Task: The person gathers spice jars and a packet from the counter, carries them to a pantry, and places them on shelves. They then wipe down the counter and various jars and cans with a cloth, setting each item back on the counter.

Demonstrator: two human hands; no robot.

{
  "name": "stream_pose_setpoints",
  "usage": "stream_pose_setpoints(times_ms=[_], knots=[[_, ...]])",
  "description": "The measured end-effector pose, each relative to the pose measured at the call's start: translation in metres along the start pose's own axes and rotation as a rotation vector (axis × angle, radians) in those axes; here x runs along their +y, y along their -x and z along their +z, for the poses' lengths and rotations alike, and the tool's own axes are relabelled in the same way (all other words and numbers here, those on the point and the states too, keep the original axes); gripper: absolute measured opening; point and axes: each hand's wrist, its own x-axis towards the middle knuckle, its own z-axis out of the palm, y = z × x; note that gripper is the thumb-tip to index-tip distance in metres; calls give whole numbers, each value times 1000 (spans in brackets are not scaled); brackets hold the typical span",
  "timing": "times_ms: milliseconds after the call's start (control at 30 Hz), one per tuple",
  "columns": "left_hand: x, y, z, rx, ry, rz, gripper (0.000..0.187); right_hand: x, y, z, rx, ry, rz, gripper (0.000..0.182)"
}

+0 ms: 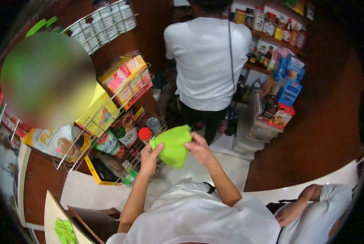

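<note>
Green cloth [171,147] hung in the air near the middle of the frame, between two hands. The left hand [150,157] had its grip pinched on the left edge, and the right hand [200,149] pinched the upper right side. It looked like the step was to hold the cloth up and open it out. The next move seemed to call for a light pull with both hands and a bit of free room.

Close to the left hand, a jar with a red lid [144,134] sat in a wire rack [95,139] full of packets, so the rack could have got in the way. Another person [208,65] stood at the top middle, back turned, blocking the way ahead. Another green cloth [65,232] lay on a pale surface [60,209] at the lower left.
</note>
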Motion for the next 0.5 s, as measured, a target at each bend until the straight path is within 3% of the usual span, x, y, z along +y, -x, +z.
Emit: stream_pose_setpoints(times_ms=[67,133,200,333,400,467,500], knots=[[8,4,2,-44,-178,30,37,14,8,-10,94,291,76,17],[14,9,9,-134,-277,44,40,21,15,-13,149,328,51,17],[7,11,3,-203,-578,106,42,22,20,-17,202,379,19,17],[12,19,1,-109,-734,76,27,16,31,-20,275,459,-39,17],[5,24,-4,-79,-711,135,21,18,36,-17,293,437,-11,19],[14,35,0,-58,-946,376,23,24,40,-11,309,410,17,21],[8,37,-6,-53,-865,334,24,27,42,-7,302,251,33,25]])
